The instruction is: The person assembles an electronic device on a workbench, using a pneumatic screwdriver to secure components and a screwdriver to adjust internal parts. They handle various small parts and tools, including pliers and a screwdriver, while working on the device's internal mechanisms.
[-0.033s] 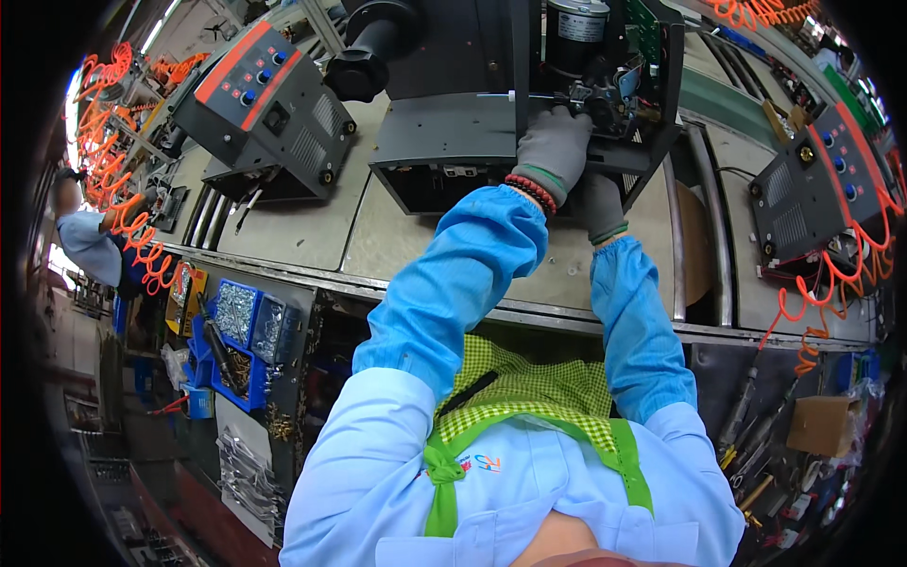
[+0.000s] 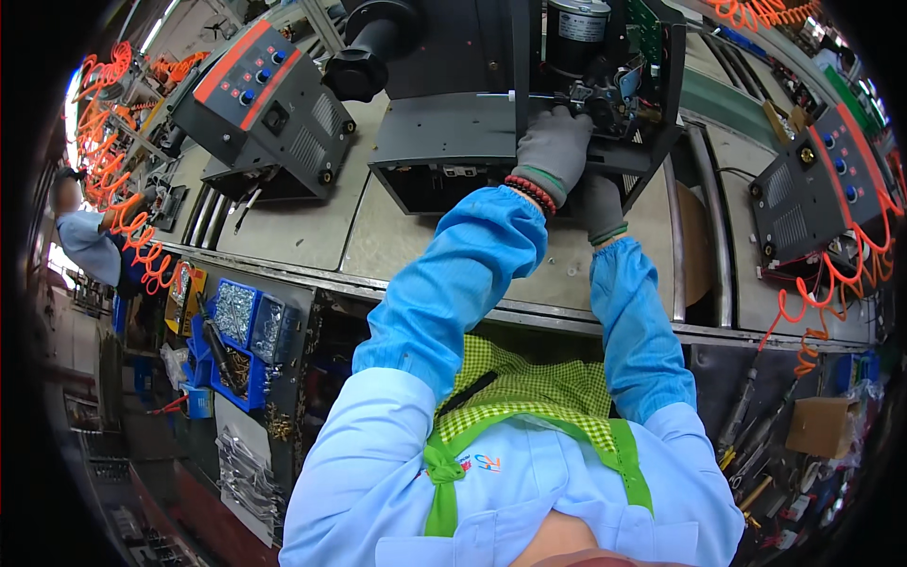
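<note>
Grey machine housing (image 2: 444, 132) on a metal tabletop (image 2: 397, 255), gloved left hand (image 2: 556, 151) beside its inner mechanism (image 2: 605, 102), gloved right hand (image 2: 602, 210) just below, both grips hidden, cannot tell whether holding anything.

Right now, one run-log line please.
left hand: gloved, at open gray machine, grip unclear | right hand: gloved, partly hidden, grip unclear | nearby: gray unit left, second unit right

A metal-topped bench (image 2: 378, 246) carries an open dark-grey housing (image 2: 439, 132) at the left hand (image 2: 555, 151) and right hand (image 2: 602, 208), a grey-and-orange machine (image 2: 298, 146) to their left and a second machine (image 2: 794, 198) well to their right; rollers (image 2: 715, 222) flank the hands on either side.
</note>
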Demonstrator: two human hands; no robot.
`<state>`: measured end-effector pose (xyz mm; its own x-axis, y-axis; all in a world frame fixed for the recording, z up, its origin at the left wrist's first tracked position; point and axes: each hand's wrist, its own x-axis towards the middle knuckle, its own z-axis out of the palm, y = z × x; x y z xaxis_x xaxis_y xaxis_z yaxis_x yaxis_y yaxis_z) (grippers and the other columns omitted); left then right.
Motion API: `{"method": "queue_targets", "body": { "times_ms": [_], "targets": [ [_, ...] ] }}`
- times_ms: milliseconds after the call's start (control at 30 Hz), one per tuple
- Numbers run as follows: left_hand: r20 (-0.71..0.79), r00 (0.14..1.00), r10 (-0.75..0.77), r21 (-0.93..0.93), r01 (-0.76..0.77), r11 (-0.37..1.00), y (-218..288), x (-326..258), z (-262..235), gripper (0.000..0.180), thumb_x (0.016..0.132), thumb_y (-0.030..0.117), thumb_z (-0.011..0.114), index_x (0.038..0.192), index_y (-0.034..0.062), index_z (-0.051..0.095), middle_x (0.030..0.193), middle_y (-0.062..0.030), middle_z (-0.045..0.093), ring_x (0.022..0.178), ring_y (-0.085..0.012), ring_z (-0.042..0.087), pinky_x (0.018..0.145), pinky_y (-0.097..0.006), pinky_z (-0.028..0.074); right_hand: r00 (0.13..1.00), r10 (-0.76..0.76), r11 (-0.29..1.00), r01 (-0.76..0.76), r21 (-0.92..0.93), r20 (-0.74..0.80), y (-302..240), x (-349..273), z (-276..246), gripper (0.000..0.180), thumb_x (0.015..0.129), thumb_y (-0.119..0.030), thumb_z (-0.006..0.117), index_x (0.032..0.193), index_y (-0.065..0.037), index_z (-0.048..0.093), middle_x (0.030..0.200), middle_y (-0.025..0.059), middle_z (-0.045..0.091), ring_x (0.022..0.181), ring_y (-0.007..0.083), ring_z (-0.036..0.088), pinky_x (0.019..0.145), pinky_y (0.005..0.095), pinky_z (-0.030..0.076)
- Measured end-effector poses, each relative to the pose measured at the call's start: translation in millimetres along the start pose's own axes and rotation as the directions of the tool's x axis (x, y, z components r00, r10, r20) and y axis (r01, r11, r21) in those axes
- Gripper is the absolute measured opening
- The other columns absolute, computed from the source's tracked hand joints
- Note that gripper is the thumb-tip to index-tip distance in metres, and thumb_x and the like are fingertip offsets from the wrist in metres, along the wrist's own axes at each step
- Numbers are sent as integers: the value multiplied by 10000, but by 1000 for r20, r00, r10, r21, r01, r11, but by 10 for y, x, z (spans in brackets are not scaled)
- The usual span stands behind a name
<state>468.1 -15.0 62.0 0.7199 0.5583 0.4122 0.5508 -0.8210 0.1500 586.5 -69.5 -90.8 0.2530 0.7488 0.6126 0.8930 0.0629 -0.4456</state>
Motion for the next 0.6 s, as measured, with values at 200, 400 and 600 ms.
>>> {"method": "queue_targets", "body": {
  "times_ms": [200, 400, 600],
  "targets": [
    [-60, 998, 20, 32, -19, 999, -12, 26, 106, 245, 820, 94, 517, 1040, 133, 620, 1008, -154, 591, 947, -327, 602, 772, -443, 522, 999, 0, 999, 1, -35, 45, 212, 47, 129, 361, 819, -302, 613, 1090, -63, 626, 1049, 163, 647, 948, 339, 610, 801, 425, 476],
    [-71, 996, 57, 51, -53, 997, -28, 27, 124, 237, 816, 114, 524, 1037, 111, 611, 980, -163, 594, 935, -327, 604, 750, -441, 522, 997, -67, 974, 76, -213, 50, -35, 148, 122, 416, 822, -367, 607, 1100, -58, 625, 1098, 153, 639, 995, 321, 600, 844, 408, 465],
    [-197, 980, 25, 66, -13, 998, 15, -216, 50, 242, 836, 172, 551, 1065, 101, 581, 971, -135, 595, 873, -333, 610, 691, -440, 518, 998, 22, 995, -27, 92, 57, -65, 52, -67, 204, 780, -190, 620, 895, -30, 675, 832, 197, 653, 761, 389, 618, 679, 440, 493]
  ]
}}
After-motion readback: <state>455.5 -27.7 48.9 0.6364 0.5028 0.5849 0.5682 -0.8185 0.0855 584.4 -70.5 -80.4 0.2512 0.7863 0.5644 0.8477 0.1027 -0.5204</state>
